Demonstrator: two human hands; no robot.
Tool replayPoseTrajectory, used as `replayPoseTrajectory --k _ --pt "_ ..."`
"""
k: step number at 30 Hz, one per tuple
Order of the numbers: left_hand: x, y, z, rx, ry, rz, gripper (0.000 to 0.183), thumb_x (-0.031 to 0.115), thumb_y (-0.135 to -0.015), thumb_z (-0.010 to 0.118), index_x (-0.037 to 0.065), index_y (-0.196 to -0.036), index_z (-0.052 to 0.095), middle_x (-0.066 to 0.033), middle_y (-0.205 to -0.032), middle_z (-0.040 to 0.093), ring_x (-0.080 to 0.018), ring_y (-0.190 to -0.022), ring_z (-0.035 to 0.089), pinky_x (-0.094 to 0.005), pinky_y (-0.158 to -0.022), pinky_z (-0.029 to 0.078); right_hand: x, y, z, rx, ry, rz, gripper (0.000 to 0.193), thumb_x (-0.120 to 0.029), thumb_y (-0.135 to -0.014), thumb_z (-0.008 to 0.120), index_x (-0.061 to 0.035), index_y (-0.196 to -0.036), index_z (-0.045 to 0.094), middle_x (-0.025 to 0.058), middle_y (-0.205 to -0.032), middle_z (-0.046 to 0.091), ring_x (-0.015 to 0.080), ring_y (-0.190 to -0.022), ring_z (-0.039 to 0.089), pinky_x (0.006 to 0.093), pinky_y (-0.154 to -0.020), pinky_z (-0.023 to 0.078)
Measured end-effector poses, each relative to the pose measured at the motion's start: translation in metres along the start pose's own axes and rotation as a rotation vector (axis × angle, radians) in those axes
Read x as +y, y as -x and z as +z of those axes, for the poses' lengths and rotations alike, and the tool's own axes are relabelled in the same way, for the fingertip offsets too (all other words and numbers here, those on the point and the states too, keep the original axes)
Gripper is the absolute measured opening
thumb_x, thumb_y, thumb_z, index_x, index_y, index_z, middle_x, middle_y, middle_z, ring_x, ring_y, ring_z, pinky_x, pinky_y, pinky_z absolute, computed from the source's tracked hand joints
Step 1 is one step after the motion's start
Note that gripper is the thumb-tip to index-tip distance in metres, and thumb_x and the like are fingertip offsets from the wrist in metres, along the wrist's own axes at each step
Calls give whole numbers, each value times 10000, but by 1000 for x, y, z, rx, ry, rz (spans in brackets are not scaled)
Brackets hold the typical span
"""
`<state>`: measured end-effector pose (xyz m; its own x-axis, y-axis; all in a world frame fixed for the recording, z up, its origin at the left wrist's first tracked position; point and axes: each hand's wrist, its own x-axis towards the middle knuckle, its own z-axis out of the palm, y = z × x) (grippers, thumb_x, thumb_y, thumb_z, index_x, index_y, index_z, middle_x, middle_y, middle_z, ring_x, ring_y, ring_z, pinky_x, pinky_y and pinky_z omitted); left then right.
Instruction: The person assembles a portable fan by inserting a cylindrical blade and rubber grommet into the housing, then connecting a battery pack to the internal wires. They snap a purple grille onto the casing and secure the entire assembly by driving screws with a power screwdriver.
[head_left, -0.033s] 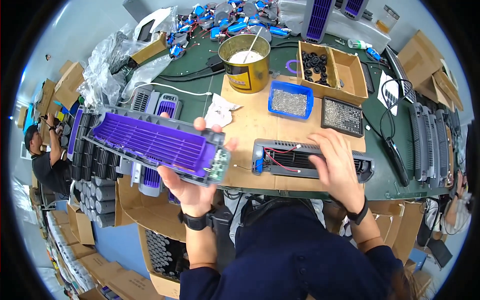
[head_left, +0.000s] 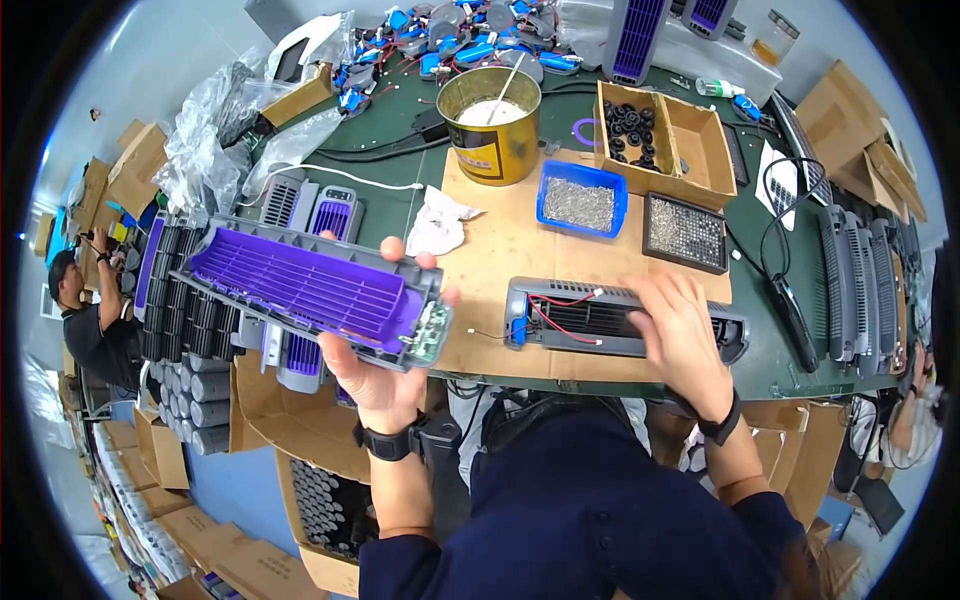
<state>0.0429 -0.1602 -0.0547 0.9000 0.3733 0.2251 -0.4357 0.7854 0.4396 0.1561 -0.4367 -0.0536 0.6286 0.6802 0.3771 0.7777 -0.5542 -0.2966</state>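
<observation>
Shell in One Hand, Housing Under the Other

A worker's left hand [head_left: 385, 388] clamps the circuit-board end of a purple-and-gray shell [head_left: 300, 285], thumb along the near edge, fingertips past the far one; the shell extends leftward. The right hand [head_left: 685, 335] curves over a gray housing [head_left: 585, 324] on cardboard [head_left: 480, 300]; whether it grips cannot be told.

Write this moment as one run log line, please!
left hand: holding purple-gray casing | right hand: over gray casing | gray casing: lying on cardboard
</observation>
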Motion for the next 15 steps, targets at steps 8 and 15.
replayPoseTrajectory --k 8,15 --pt "-14 14 -35 162 -246 -303 583 247 -901 637 -54 -1355 429 -221 -1270 560 -375 -1081 630 -396 -773 586 34 10 -5 -211 -181 245 155 32 -798 618 -3 -934 682 161 -894 681 353 -856 645 418 -737 500" --pt "-22 7 -55 285 -305 -529 496 212 -915 518 -62 -1326 477 -257 -1253 599 -382 -1068 644 -406 -756 584 -46 -22 14 87 -361 -46 287 -82 -748 773 -28 -1013 680 126 -906 595 289 -824 596 356 -724 483"
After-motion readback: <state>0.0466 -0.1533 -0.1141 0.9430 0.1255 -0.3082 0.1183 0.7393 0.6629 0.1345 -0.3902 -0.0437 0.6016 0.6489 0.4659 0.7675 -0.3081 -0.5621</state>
